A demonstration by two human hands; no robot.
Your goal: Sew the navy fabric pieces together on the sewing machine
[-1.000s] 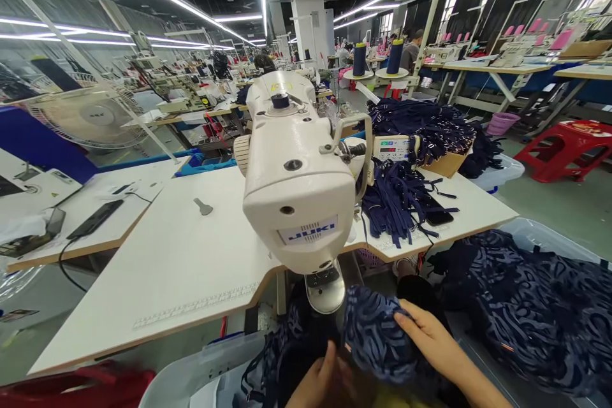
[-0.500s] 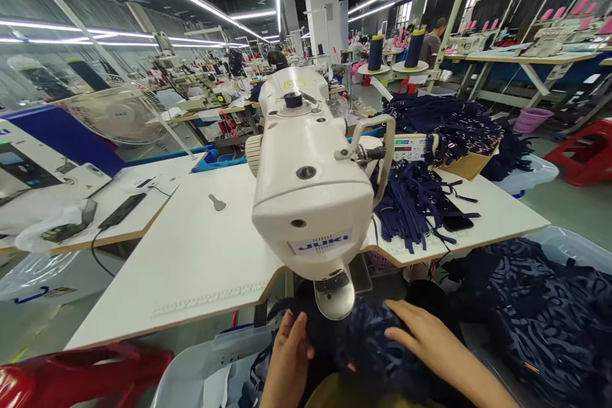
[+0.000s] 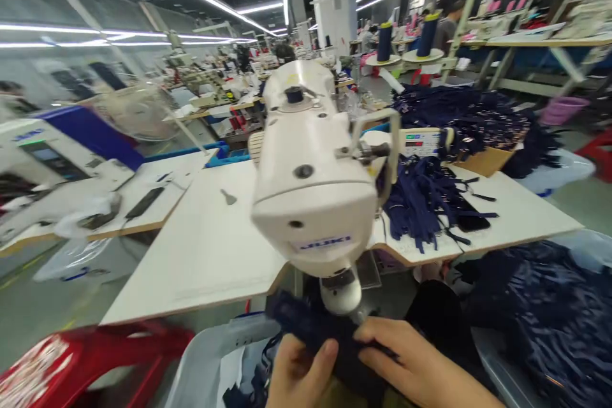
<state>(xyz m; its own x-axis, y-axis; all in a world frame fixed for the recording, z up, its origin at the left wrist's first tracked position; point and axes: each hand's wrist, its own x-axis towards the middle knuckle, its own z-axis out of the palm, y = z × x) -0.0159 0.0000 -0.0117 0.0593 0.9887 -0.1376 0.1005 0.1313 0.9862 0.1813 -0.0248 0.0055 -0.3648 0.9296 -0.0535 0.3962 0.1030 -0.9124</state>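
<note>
A white Juki sewing machine (image 3: 313,166) stands on a white table (image 3: 210,255), its head pointing toward me. Below its front end I hold a piece of dark navy fabric (image 3: 315,331). My left hand (image 3: 296,373) grips the fabric from the left, thumb on top. My right hand (image 3: 415,366) is closed on the fabric's right side, its fingers pressed onto the cloth. The lower part of the fabric is hidden under my hands.
Navy straps (image 3: 425,197) and a dark phone (image 3: 471,222) lie on the table's right. A cardboard box heaped with navy pieces (image 3: 468,121) stands behind. More patterned navy garments (image 3: 549,312) fill a bin at right. A red stool (image 3: 81,363) and a grey bin (image 3: 210,363) sit at lower left.
The view has swung and blurred slightly. Both hands went from lying flat on the bunched fabric to gripping it together just under the machine's front end.
</note>
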